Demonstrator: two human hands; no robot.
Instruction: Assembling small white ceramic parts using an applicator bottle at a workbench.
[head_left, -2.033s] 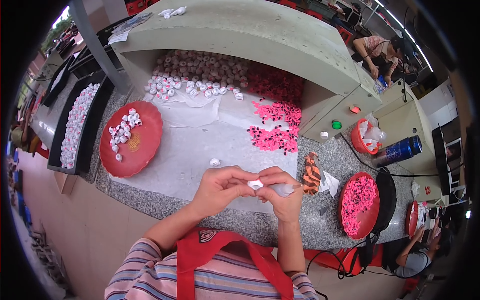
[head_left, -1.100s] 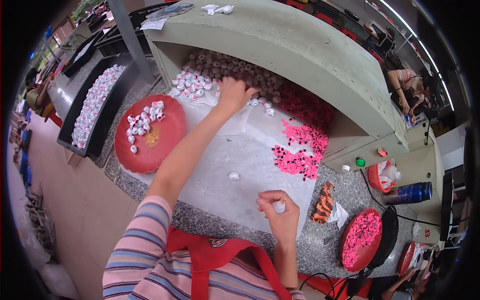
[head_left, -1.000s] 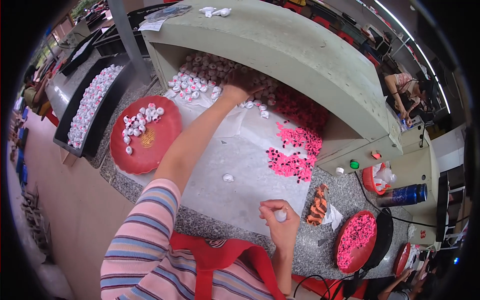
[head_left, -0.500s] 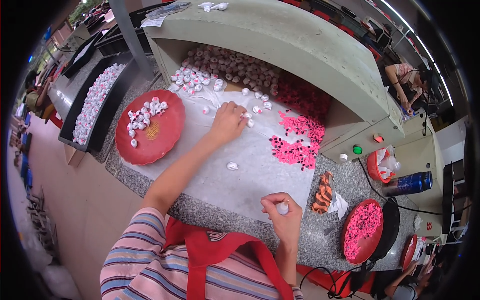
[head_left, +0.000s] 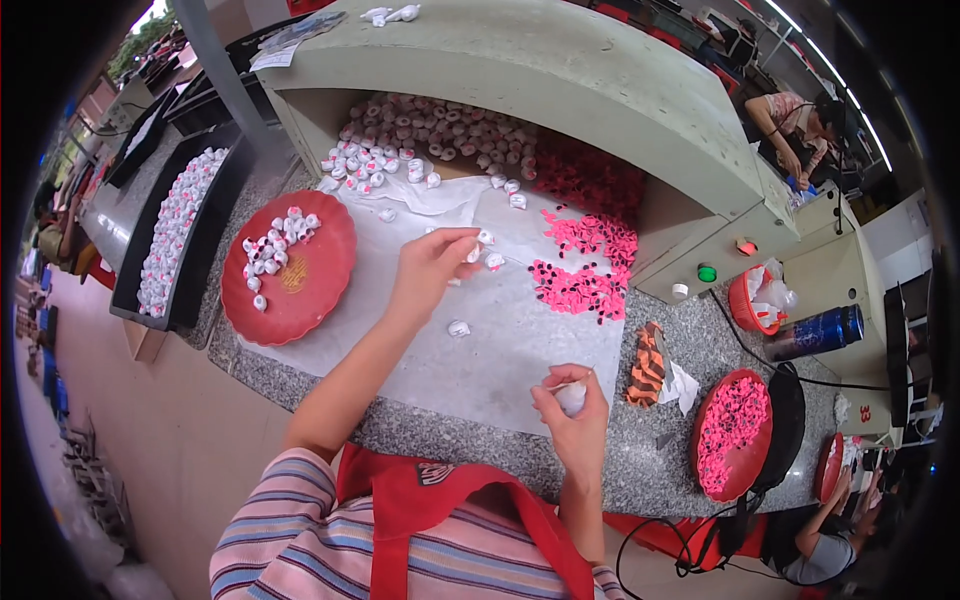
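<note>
Over the white paper sheet [head_left: 420, 365], my left hand [head_left: 428, 272] pinches a small round white piece [head_left: 473, 254] between thumb and fingertips. Close by its fingertips lie loose white pieces [head_left: 494, 261] with pink marks, and another white piece [head_left: 459, 328] rests nearer to me. At the sheet's near right edge, my right hand [head_left: 577, 420] is closed around a small white bottle [head_left: 571, 398], mostly hidden by the fingers. Flat pink pieces with black spots [head_left: 582, 290] lie scattered beyond it.
A red scalloped plate [head_left: 320, 300] with white pieces stands left, beside a long black tray [head_left: 185, 305]. White pieces [head_left: 440, 125] are heaped under the grey metal hood [head_left: 520, 60]. On the right are a red dish of pink pieces [head_left: 733, 482], an orange-striped wrap [head_left: 648, 370] and a blue can [head_left: 820, 335].
My left hand has drawn back slightly from the loose pieces and now pinches one. My right hand stays near the same spot with the bottle, its fingers turned a little. The view has shifted slightly.
</note>
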